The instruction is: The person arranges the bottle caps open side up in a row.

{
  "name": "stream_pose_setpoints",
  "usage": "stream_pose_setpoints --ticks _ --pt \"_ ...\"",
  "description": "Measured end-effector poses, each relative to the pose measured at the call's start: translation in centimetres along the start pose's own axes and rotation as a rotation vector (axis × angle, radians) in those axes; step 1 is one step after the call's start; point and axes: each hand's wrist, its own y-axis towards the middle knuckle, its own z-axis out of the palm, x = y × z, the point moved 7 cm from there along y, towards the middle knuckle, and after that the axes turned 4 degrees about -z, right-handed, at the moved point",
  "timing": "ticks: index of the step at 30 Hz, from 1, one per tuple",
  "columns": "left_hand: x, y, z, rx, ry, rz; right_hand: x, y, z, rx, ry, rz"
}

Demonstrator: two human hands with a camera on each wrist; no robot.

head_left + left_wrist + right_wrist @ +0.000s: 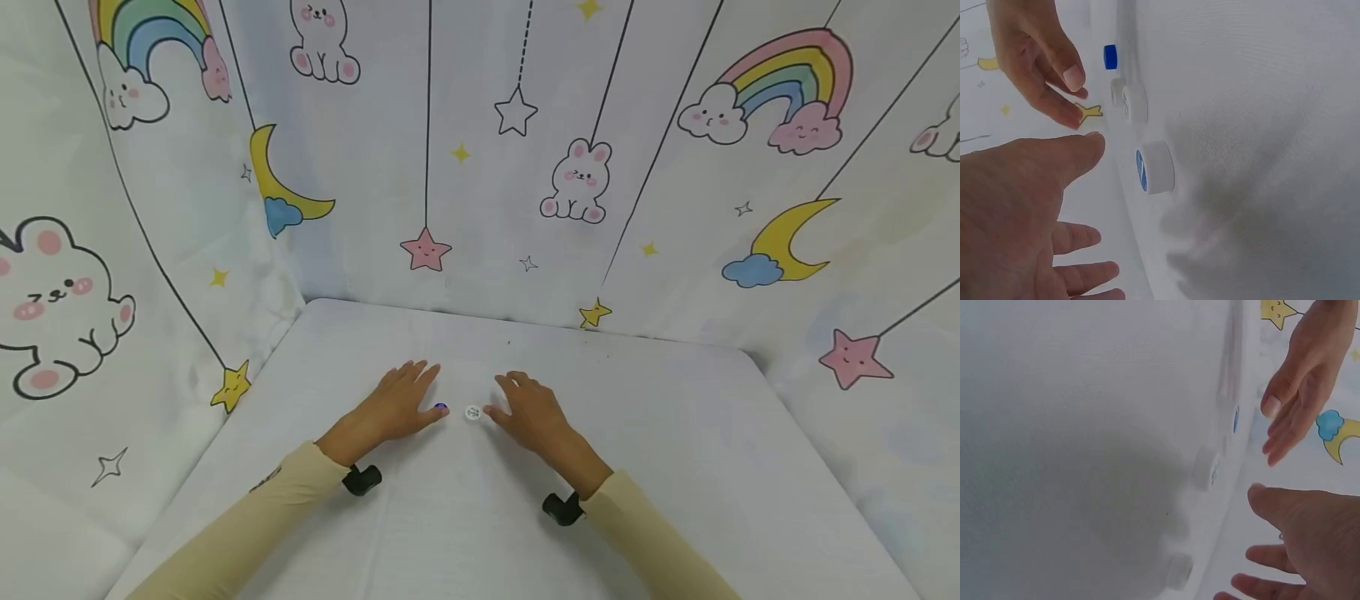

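My left hand (pixel 397 404) and right hand (pixel 532 412) are held above the white table, facing each other with fingers extended and nothing in them. Between the thumbs lies a white cap with dark markings (pixel 472 412). A white cap with a blue-printed top (pixel 1157 167) sits nearest the left hand; in the head view, the left thumb mostly covers it, with only a blue bit (pixel 441 407) showing. Beyond the marked cap, the left wrist view has a small whitish cap (pixel 1116 92) and a blue cap (pixel 1110 57). A white cap (pixel 1179 570) lies near my right hand.
The white tabletop (pixel 465 533) runs up to a cloth backdrop (pixel 360 167) printed with rabbits, stars, moons and rainbows. Side cloths stand at left and right. A black wrist camera (pixel 363 480) is on the left wrist, another black camera (pixel 562 508) on the right.
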Motion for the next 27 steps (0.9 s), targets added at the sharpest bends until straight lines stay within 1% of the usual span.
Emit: stream_pose_setpoints --ticks 4,7,11,17,22,27 --pt "0.1 -0.2 0.1 0.005 -0.011 0.018 1.0 0.4 0.3 -0.030 0.046 -0.027" --pt "0.2 -0.3 0.2 0.013 -0.017 0.023 1.5 0.7 0.7 -0.020 0.099 -0.032" --pt "0.2 -0.3 0.3 0.012 -0.015 0.042 2.2 1.2 1.4 -0.007 0.132 -0.049" --pt "0.2 -0.3 0.5 0.014 -0.001 0.058 3.1 1.8 2.5 0.034 0.155 -0.068" --pt "0.2 -0.2 0.7 0.018 0.011 0.060 4.0 2.2 2.7 0.028 0.154 -0.106" --pt "0.2 -0.2 0.7 0.004 0.012 0.078 4.6 2.6 3.3 0.045 0.166 -0.113"
